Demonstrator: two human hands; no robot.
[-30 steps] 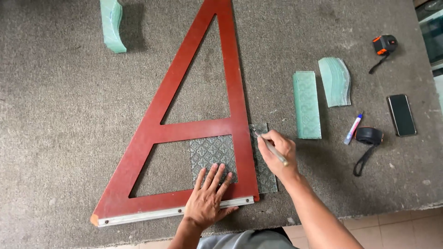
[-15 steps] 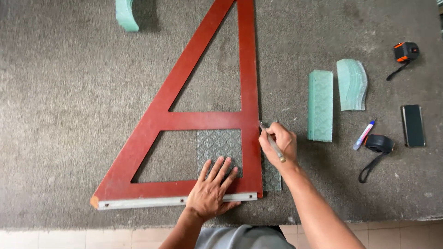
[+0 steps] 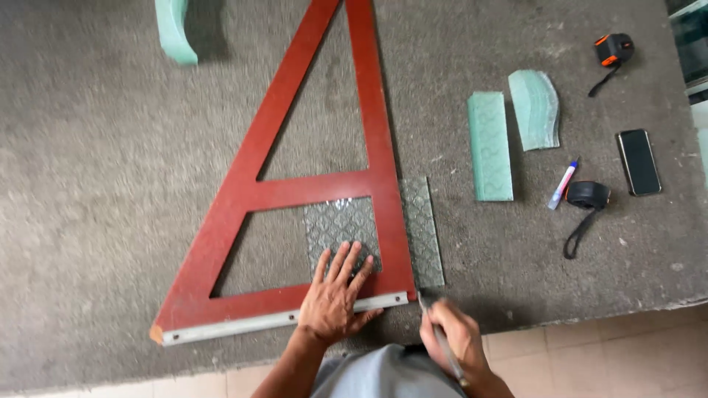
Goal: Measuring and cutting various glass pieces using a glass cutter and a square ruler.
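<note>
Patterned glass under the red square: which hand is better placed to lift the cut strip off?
Right. The right hand sits beside the patterned glass strip with only a slim cutter, while the left hand lies flat pinning the red square.

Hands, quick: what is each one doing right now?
Left hand: open, pressed flat on the red wooden frame and patterned glass.
Right hand: closed, holding a thin cutting tool.
</note>
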